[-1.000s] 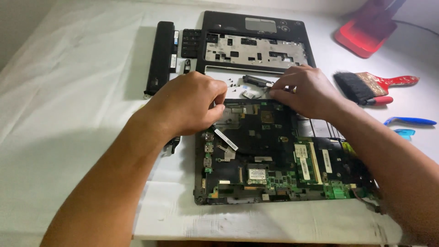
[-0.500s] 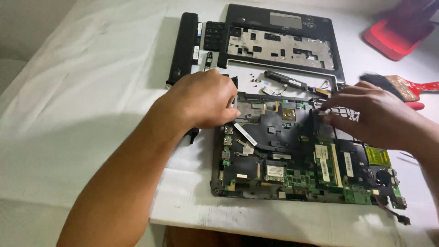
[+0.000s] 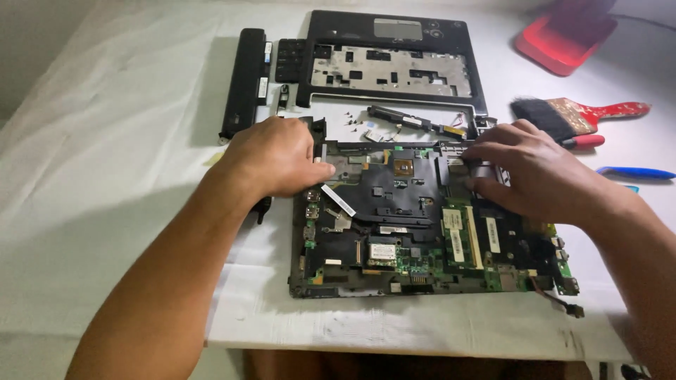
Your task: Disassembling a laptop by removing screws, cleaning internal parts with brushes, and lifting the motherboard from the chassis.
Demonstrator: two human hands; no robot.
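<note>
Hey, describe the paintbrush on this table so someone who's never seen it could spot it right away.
Start at the open laptop base with its bare circuit board on the white table, then look past the right hand toward the far right. The paintbrush lies flat there: black bristles, metal band, chipped red handle, unlike the blue tool nearer the table's edge.

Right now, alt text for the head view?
Both hands, left hand and right hand, rest on an opened laptop base showing its circuit board, on a white table. Behind lie a keyboard frame and paintbrush.

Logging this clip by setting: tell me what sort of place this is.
Probably a makeshift electronics repair table: an opened laptop base with bare circuit board, its removed keyboard frame, and a dusting brush on a white cloth.
</note>
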